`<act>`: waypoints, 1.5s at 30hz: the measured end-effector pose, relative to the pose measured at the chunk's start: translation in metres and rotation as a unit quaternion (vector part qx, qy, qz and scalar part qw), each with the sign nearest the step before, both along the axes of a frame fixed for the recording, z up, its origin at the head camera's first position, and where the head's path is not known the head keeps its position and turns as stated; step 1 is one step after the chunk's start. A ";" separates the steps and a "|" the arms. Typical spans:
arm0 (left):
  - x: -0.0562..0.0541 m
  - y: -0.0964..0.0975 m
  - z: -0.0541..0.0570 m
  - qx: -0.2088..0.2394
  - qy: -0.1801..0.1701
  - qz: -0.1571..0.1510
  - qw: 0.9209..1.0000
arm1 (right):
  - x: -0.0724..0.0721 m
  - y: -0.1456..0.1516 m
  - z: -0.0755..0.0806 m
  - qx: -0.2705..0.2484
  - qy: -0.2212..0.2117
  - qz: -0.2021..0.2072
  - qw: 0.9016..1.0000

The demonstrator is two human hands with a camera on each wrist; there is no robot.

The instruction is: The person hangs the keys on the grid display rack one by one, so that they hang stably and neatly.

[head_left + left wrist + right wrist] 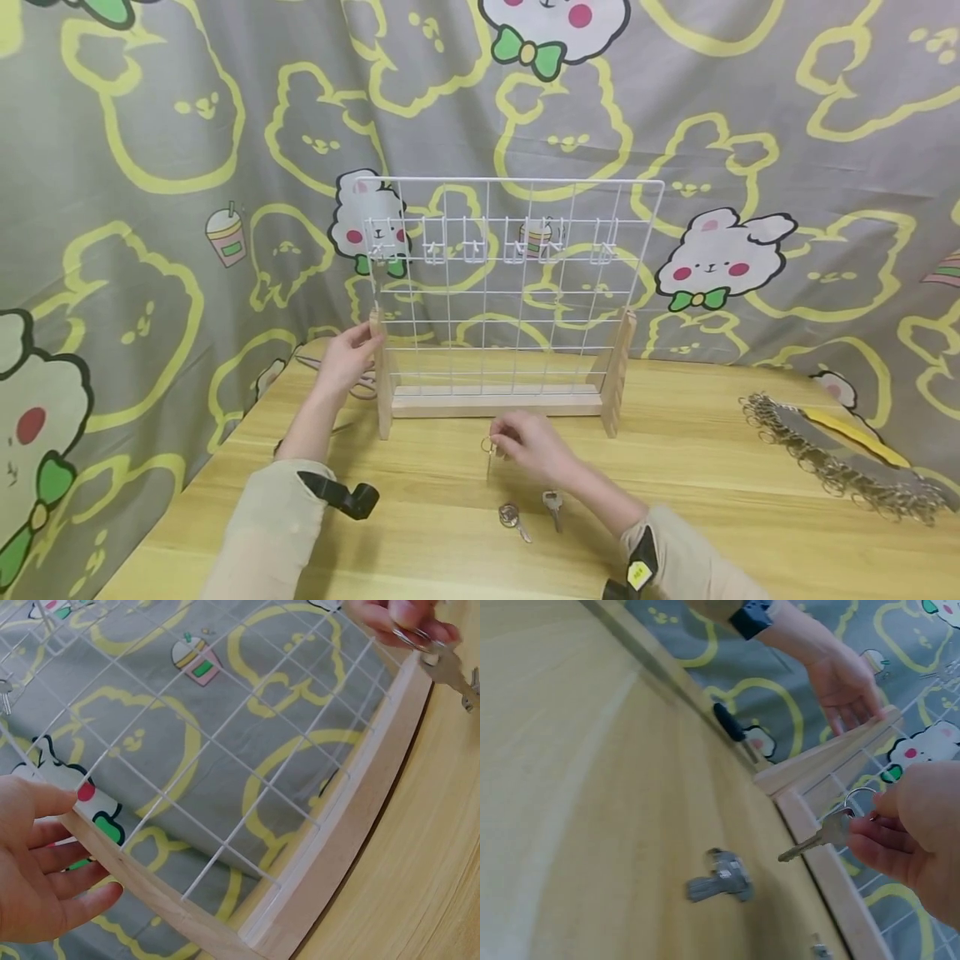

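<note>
My left hand (347,358) grips the upper end of the left wooden post (381,375) of a white wire grid rack (480,321), thumb and fingers at its sides. In front of the rack, my right hand (531,446) pinches a split ring with a silver key (821,838) hanging from it, above the table. Two more keys lie on the table below that hand: one with a round head (509,515) and another key (552,503) to its right. At the left edge of the left wrist view, a key (6,696) hangs at the grid.
Several white hooks (474,250) line the upper grid. Scissors (365,385) lie behind the left arm. On the right side of the table (690,467) is a grey and yellow strip (855,437) fringed with metal rings. A patterned curtain (720,75) hangs behind.
</note>
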State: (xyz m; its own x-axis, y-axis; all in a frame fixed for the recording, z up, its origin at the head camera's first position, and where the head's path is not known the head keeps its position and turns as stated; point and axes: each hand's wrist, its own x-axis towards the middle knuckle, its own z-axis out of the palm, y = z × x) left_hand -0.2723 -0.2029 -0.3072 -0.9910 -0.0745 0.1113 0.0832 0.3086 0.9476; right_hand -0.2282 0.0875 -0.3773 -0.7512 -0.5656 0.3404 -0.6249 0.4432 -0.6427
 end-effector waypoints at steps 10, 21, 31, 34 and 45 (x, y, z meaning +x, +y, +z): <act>-0.001 0.001 0.000 0.006 0.006 -0.001 1.000 | -0.014 -0.001 0.038 -0.041 0.028 0.010 0.999; -0.001 0.004 0.000 0.009 0.006 -0.004 1.000 | -0.034 -0.015 0.087 -0.043 0.124 -0.029 0.991; 0.000 0.005 0.001 0.012 0.003 -0.004 1.000 | -0.039 -0.033 0.126 -0.067 0.133 -0.047 0.988; 0.000 0.004 0.001 0.011 0.003 -0.004 1.000 | -0.040 -0.038 0.137 -0.072 0.149 -0.050 0.985; 0.000 0.002 0.000 0.014 0.005 -0.006 1.000 | -0.040 -0.059 0.170 -0.087 0.146 -0.064 0.983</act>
